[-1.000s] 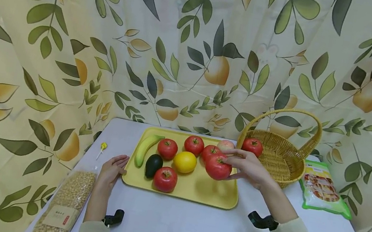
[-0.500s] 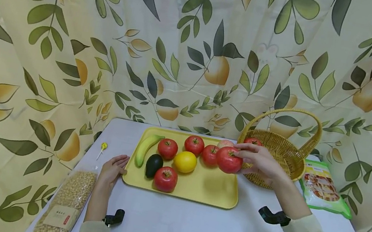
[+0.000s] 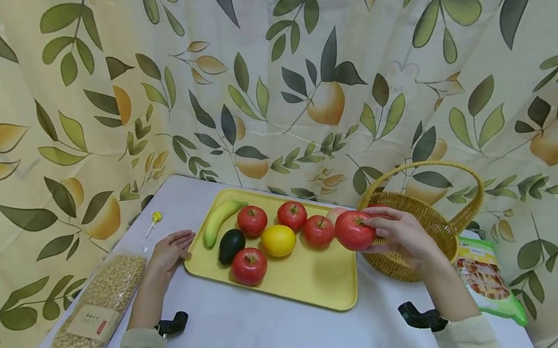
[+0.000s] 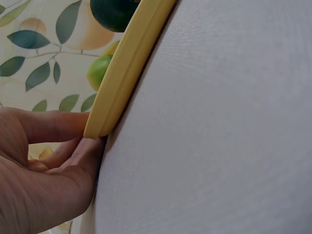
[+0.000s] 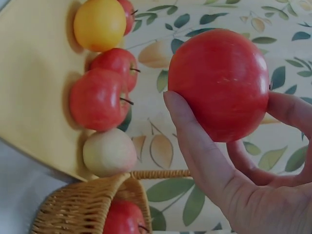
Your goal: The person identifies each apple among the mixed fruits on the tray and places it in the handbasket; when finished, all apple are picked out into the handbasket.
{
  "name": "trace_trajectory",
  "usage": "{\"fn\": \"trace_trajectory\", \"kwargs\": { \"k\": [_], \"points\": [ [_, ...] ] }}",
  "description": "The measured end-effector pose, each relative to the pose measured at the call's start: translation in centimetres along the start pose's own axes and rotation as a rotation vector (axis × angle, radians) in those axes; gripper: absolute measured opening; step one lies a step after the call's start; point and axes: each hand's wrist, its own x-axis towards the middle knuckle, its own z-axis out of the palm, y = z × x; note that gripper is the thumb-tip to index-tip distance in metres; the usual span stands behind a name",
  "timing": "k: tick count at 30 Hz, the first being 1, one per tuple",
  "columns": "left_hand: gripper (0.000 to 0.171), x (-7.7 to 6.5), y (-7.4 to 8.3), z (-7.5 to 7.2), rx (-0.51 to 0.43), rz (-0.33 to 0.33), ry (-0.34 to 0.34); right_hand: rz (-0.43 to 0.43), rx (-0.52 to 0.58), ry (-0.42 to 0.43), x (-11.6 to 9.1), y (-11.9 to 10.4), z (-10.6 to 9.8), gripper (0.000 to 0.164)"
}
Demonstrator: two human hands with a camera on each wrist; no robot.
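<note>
My right hand (image 3: 400, 236) holds a large red apple (image 3: 354, 230) between thumb and fingers. It hangs over the tray's right edge, in front of the basket. In the right wrist view the apple (image 5: 219, 85) is in the air, thumb on one side and fingers on the other. At the yellow tray's (image 3: 304, 290) left edge, my left hand (image 3: 169, 254) grips the rim; the left wrist view shows its fingers above and beneath the tray corner (image 4: 109, 107). On the tray lie several red apples (image 3: 318, 231), a lemon (image 3: 277, 241), an avocado (image 3: 231, 247), a banana (image 3: 221, 222) and a pale peach (image 3: 335, 212).
A wicker basket (image 3: 398, 269) with a tall handle stands behind the right hand, one red apple (image 5: 123, 219) inside it. Right of it lies a green-edged food packet (image 3: 485, 273). At left are a bag of beans or kernels (image 3: 99, 304) and a yellow lollipop (image 3: 156, 217).
My right hand has carried the apple right and slightly up, from above the tray's right part toward the basket. The left hand has stayed on the tray's left edge.
</note>
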Motion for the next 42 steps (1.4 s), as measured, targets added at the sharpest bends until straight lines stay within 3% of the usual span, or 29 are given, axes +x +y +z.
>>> {"fn": "trace_trajectory", "kwargs": {
  "k": [12, 22, 33, 42],
  "points": [
    [0.073, -0.1, -0.3, 0.2, 0.005, 0.005, -0.002, -0.005, 0.001, 0.016, -0.6, 0.0, -2.2, 0.057],
    [0.072, 0.1, -0.4, 0.0, 0.012, 0.009, 0.01, 0.016, 0.035, 0.01, -0.3, -0.9, -3.9, 0.041],
    [0.074, 0.6, 0.1, 0.3, -0.013, 0.011, 0.014, 0.064, -0.018, 0.044, 0.5, -1.6, -6.0, 0.056],
    [0.073, 0.6, 0.0, 0.0, -0.006, 0.005, 0.034, 0.073, 0.006, 0.046, 0.7, -1.5, -7.4, 0.045]
  ]
}}
